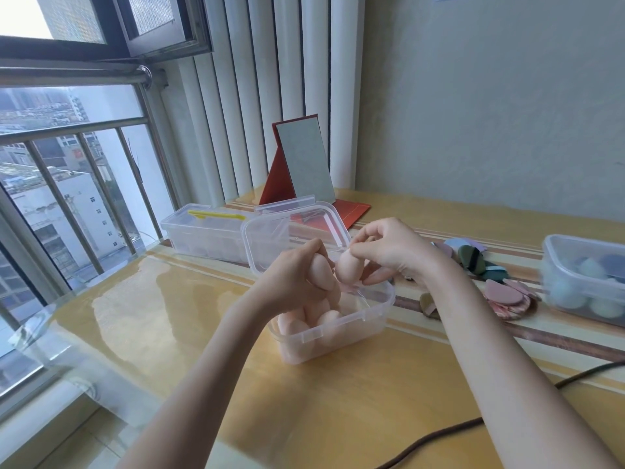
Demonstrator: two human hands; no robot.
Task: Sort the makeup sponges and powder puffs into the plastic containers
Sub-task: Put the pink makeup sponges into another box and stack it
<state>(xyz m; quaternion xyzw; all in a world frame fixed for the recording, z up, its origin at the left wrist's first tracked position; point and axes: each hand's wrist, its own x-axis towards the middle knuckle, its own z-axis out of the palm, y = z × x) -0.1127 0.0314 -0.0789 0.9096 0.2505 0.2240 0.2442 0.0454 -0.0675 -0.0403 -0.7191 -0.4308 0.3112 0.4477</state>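
Noted at the far left, on the table [152,316] by the window, a closed container [203,231] with something yellow under the lid. Saw a little further right, behind, a red folding mirror [304,167] standing upright.

Found in the middle the open container [338,330], its lid [291,231] raised at the back, already holding several peach sponges [324,321]. Saw directly above it the left hand [291,275], curled fingers [313,252] wrapped around one peach sponge [321,275], with its long axis nearly upright. Just beside it, saw the right hand [392,248] pinching a second peach sponge [348,269] between thumb and fingertips, also standing on end, slightly tilted. Seemed almost touching each other, these two.

Judged the key relation so: open container straight below both hands, so only a short way down and then a letting go needed. Judged the left hand a bit lower and nearer to the sponges inside.

Saw further right a loose pile of flat powder puffs [473,262], dark green, blue and pink, lying on the table, well apart from both hands. Saw at the far right another container [588,279], without lid, holding pale blue-green sponges.
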